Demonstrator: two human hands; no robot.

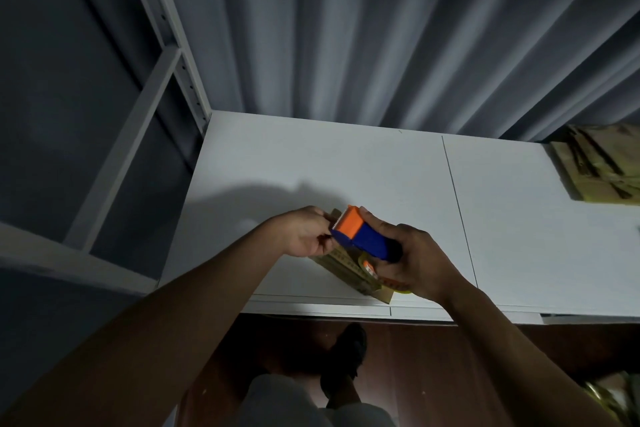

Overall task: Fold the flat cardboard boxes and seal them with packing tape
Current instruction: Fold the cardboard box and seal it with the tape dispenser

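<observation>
Far left: a pale metal shelving frame (162,35) stands upright against a dark wall, its perforated post meeting the rear left corner of the white tabletop (346,166). Grey pleated curtains (381,28) hang behind the tabletop along its whole rear edge.

Left of centre: the left hand (304,232) reaches in over the front part of the tabletop. Its fingers are curled, and thumb and fingertips pinch at the toothed front edge of the tape dispenser (363,236). Whether a tape end sits between those fingertips cannot be told; the area is too small and dim.

Centre: a small cardboard box (349,267) rests on the tabletop near the front edge, largely covered by both hands and the dispenser. It lies at an angle to the edge, with a printed side face showing. The dispenser is held just above it, orange blade guard pointing away from the person, blue body behind it, and part of a tape roll showing beneath.

Right of centre: the right hand (415,263) grips the dispenser, fingers wrapped round the blue body.

A seam line crosses the tabletop to the right of the hands.

Far right: a stack of flat cardboard (595,163) lies at the right rear of the tabletop, well apart from the box.

Bottom: a dark shoe (346,354) on a brown floor beneath the front edge.
</observation>
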